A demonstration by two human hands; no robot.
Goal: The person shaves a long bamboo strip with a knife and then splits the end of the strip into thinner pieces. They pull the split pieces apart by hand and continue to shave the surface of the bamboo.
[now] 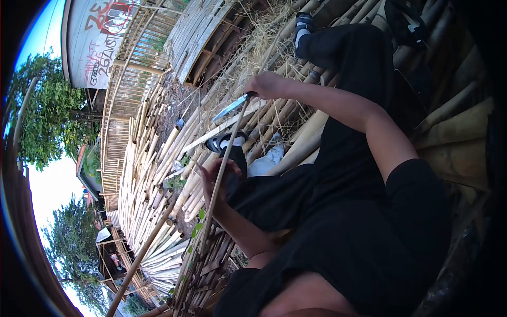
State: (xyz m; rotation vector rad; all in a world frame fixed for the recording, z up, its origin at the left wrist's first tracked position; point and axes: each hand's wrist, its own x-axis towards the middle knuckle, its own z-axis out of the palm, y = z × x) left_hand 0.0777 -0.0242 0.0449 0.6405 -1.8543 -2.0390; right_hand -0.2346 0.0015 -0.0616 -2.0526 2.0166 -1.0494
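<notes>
My right hand is closed round the handle of a knife; its pale blade points away to the left of the view. A long thin bamboo strip runs past the knife's handle end and down across my left hand. My left hand has its fingers spread, with the strip crossing in front of the palm. Under and around both hands lie bamboo poles, with my sandalled foot between them.
Straw covers some poles near my other foot. A pale plastic bag lies beside my leg. Many stacked poles stretch toward a bamboo fence. A slatted wooden platform stands beyond the straw. Leafy stems are near my left arm.
</notes>
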